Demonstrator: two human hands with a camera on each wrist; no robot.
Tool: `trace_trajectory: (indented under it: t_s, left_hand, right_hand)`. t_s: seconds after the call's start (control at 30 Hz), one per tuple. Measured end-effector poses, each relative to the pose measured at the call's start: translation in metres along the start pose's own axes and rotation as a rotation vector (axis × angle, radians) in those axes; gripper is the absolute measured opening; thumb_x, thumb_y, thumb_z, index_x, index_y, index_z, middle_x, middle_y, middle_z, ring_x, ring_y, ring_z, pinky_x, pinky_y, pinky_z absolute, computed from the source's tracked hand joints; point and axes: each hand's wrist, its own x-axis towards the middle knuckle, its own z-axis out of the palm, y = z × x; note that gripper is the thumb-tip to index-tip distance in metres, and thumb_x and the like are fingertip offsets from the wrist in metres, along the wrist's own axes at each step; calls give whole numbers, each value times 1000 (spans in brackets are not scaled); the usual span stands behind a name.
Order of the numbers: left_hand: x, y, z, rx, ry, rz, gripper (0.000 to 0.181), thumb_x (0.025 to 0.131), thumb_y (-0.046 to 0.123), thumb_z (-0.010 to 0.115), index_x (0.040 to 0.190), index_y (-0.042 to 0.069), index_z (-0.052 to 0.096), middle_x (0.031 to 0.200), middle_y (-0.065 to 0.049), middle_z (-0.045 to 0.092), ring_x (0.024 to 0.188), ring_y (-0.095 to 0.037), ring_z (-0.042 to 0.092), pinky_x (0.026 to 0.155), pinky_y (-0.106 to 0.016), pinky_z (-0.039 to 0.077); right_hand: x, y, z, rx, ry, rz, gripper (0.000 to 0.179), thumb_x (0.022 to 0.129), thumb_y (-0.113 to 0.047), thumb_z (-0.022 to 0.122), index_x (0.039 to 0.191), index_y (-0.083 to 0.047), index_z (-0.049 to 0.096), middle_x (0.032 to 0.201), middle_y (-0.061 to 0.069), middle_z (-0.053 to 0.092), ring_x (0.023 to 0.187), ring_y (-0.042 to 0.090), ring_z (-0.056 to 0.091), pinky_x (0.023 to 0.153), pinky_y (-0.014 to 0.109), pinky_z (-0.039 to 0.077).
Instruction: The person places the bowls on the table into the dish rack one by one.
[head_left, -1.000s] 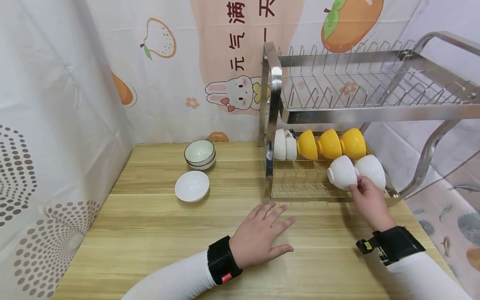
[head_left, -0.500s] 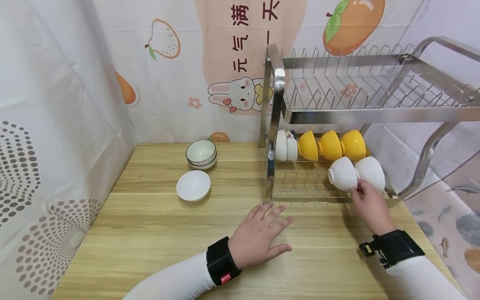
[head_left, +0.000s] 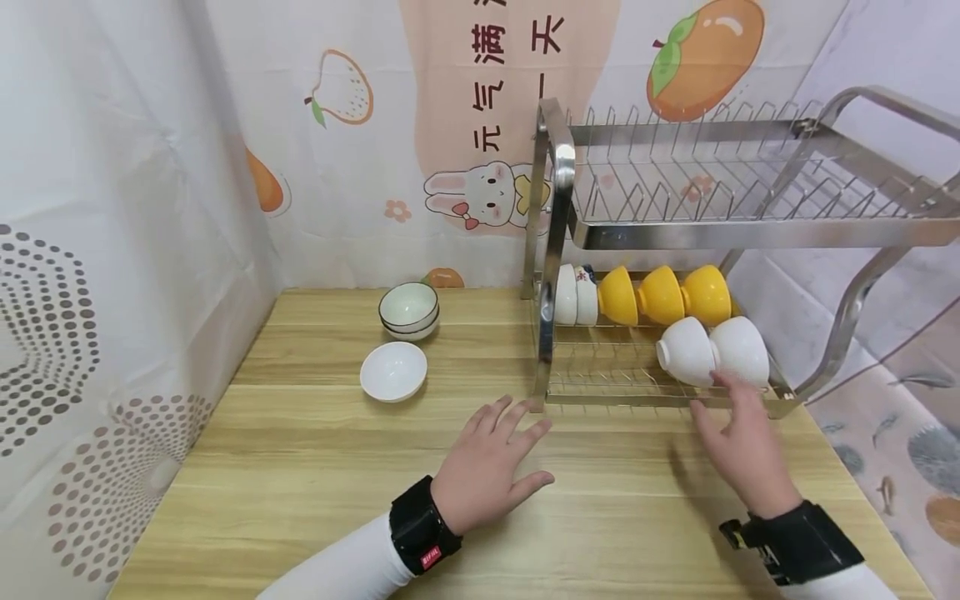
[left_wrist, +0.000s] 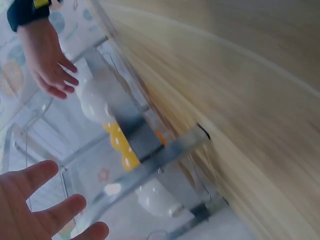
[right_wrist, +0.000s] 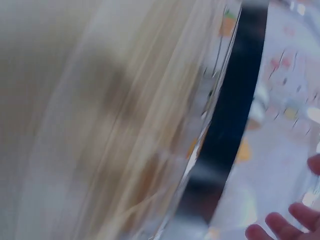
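Note:
Two white bowls stand on edge at the front right of the rack's lower tier: the left white bowl (head_left: 686,352) and the right white bowl (head_left: 740,350). My right hand (head_left: 746,450) is just in front of them, thumb and fingers spread apart, holding nothing. Its fingertips overlap the right bowl's lower edge in the head view. My left hand (head_left: 487,467) hovers palm down over the table near the rack's front left corner, fingers spread, with nothing in it. Behind the white bowls, several yellow bowls (head_left: 662,295) stand in a row.
The two-tier metal dish rack (head_left: 765,235) fills the right side; its upper tier has wire slots. More white bowls (head_left: 576,296) stand at its back left. On the wooden table (head_left: 315,467) sit a white bowl (head_left: 393,372) and stacked pale green bowls (head_left: 408,308). A printed curtain (head_left: 337,208) hangs behind.
My right hand has let go of the left white bowl and drawn back toward me, its fingers spreading. My left hand has shifted a little to the left.

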Motion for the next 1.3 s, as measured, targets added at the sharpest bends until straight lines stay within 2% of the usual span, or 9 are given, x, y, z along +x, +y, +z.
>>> trace_trajectory:
  t_s: [0.13,0.27,0.37,0.47,0.6,0.83,1.0,1.13,1.3]
  left_hand:
    - [-8,-6,-5,7,22,-51,64,96,63,46,149,27,45,154,-7,39,141,-33,35,111,-50,35]
    - [-17,-12,-10,-2,28,-93,64,96,63,47,149,27,46,155,-7,38,142,-34,34,110,-52,34]
    - [-24,-17,-13,-8,34,-118,64,97,64,45,148,26,47,154,-8,38,142,-34,33,111,-52,33]
    - [-30,-22,-13,-14,35,-141,65,98,66,39,148,26,47,155,-7,37,143,-32,31,112,-51,31]
    - [-36,-28,-12,-25,30,-168,67,98,68,34,148,26,46,156,-6,36,144,-32,30,114,-51,29]
    - [-40,-47,-11,-98,-20,-220,70,99,66,33,150,19,43,156,-11,36,142,-36,33,112,-55,32]
    - [-29,-79,-5,-103,-25,-267,70,99,57,48,151,10,40,153,-17,38,140,-38,36,113,-54,31]
    - [-24,-109,0,-98,7,-352,70,94,46,63,148,5,43,151,-22,39,136,-42,39,112,-54,31]
    - [-24,-135,7,-79,12,-419,69,89,31,74,144,1,46,144,-27,44,126,-45,47,104,-56,41]
  right_hand:
    - [-20,-23,13,-52,-27,-157,66,92,-20,70,144,6,39,143,33,40,126,54,40,98,71,32]
    - [-37,-42,26,-129,-46,-341,75,83,-29,78,145,-2,45,146,26,43,130,48,40,108,63,29]
    - [-46,-50,33,-176,-46,-456,74,86,-46,73,143,-6,48,145,22,45,130,44,41,117,50,22]
    - [-52,-55,38,-185,-46,-526,74,91,-62,58,141,-7,50,143,20,46,129,41,41,120,43,14]
    - [-55,-59,41,-175,-58,-552,75,92,-66,52,140,-8,52,144,18,46,130,40,40,121,44,11]
    - [-62,-61,44,-163,-84,-552,73,85,-56,70,139,-12,53,144,18,46,133,39,39,122,41,6]
    - [-70,-59,42,-162,-72,-549,73,82,-52,75,139,-12,54,143,17,47,132,38,40,121,40,6]
    - [-77,-59,41,-161,-61,-547,73,83,-54,73,139,-12,54,142,16,48,129,37,42,121,38,7]
    - [-82,-57,39,-173,-60,-538,73,84,-56,71,139,-12,55,142,15,49,128,36,44,121,39,9]
